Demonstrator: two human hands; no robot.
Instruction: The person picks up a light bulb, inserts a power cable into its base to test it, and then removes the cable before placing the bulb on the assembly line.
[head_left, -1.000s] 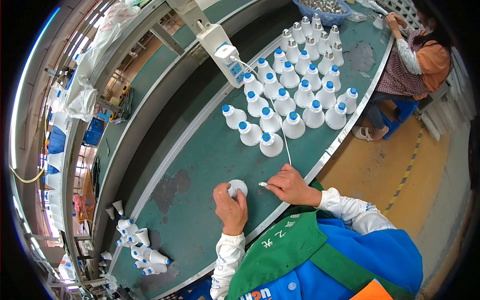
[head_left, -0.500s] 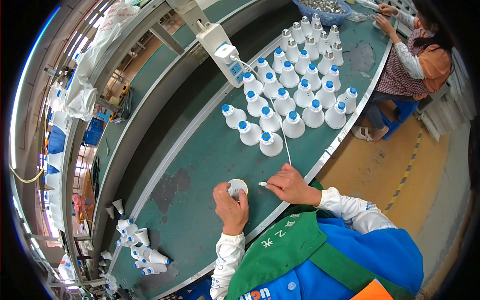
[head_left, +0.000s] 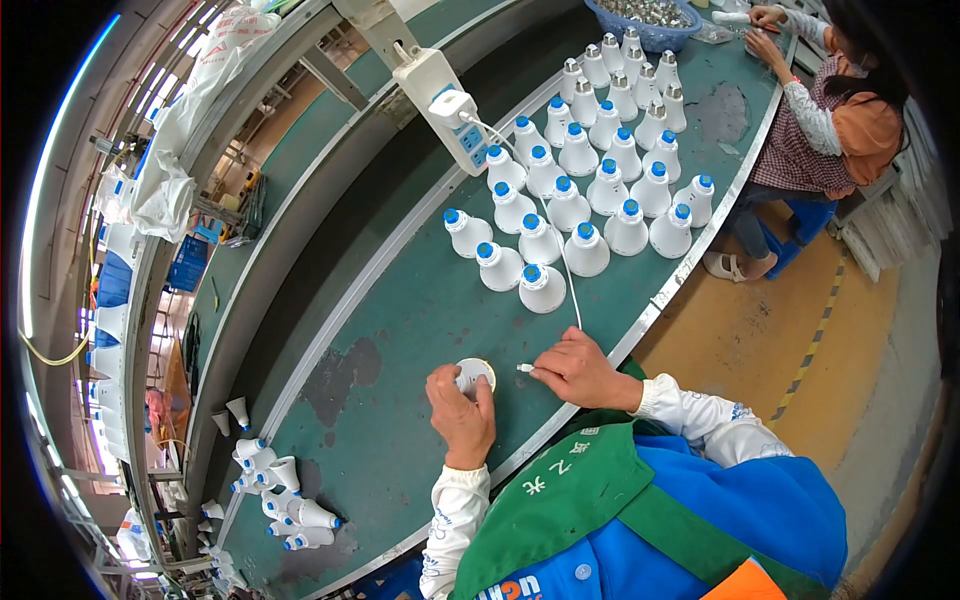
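My left hand (head_left: 463,413) is wrapped round a white bulb body (head_left: 477,374) low over the green bench; its round edge faces up beside my thumb. Just right of it, my right hand (head_left: 577,368) pinches the white plug (head_left: 526,368) of a thin cable (head_left: 572,275). A small gap separates the plug from the bulb body. The cable runs up between standing white bulbs (head_left: 542,290) with blue tops to a white charger (head_left: 452,105) in a power strip (head_left: 440,85).
Bulbs with metal caps (head_left: 621,93) stand farther back, near a blue basket (head_left: 650,30) of metal parts. More bulb bodies (head_left: 283,475) lie in a heap at lower left. A co-worker (head_left: 830,120) sits at the bench's upper right. Metal shelving (head_left: 150,330) runs along the left.
My hands, the bulb body and the plug show almost no movement. At the upper right, the co-worker's hands and the white item there have shifted slightly.
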